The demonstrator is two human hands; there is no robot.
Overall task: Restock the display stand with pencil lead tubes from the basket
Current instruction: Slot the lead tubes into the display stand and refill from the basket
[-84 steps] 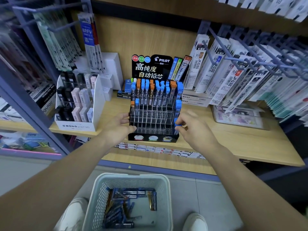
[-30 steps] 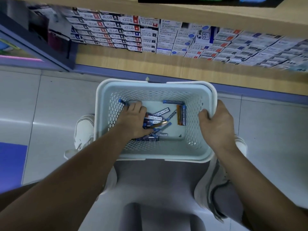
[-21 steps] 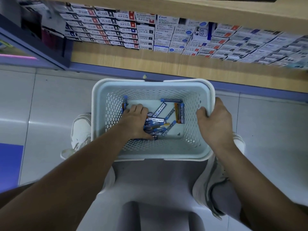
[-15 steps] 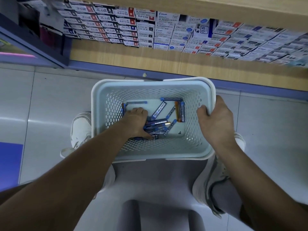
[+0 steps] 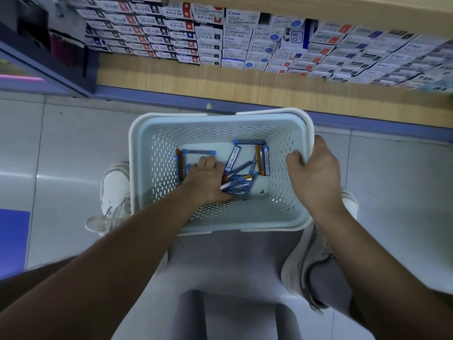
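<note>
A white perforated basket (image 5: 282, 207) sits on the floor between my feet. Several blue and orange pencil lead tubes (image 5: 262, 159) lie loose on its bottom. My left hand (image 5: 208, 180) is inside, palm down on the pile, fingers curled around a bunch of tubes (image 5: 236, 186) by the thumb. One blue tube (image 5: 198, 152) lies just beyond my fingertips. My right hand (image 5: 315, 173) grips the basket's right rim. The display stand is out of view.
A low wooden shelf (image 5: 220, 79) packed with small white refill boxes (image 5: 220, 38) runs just behind the basket. My white shoes (image 5: 115, 190) (image 5: 316, 261) flank the basket on grey floor tiles. A blue mat (image 5: 12, 241) lies at far left.
My view dropped from the display stand to the basket. My left hand has raked tubes together and curled around them, shifting loose tubes at the left. My right hand stays on the rim.
</note>
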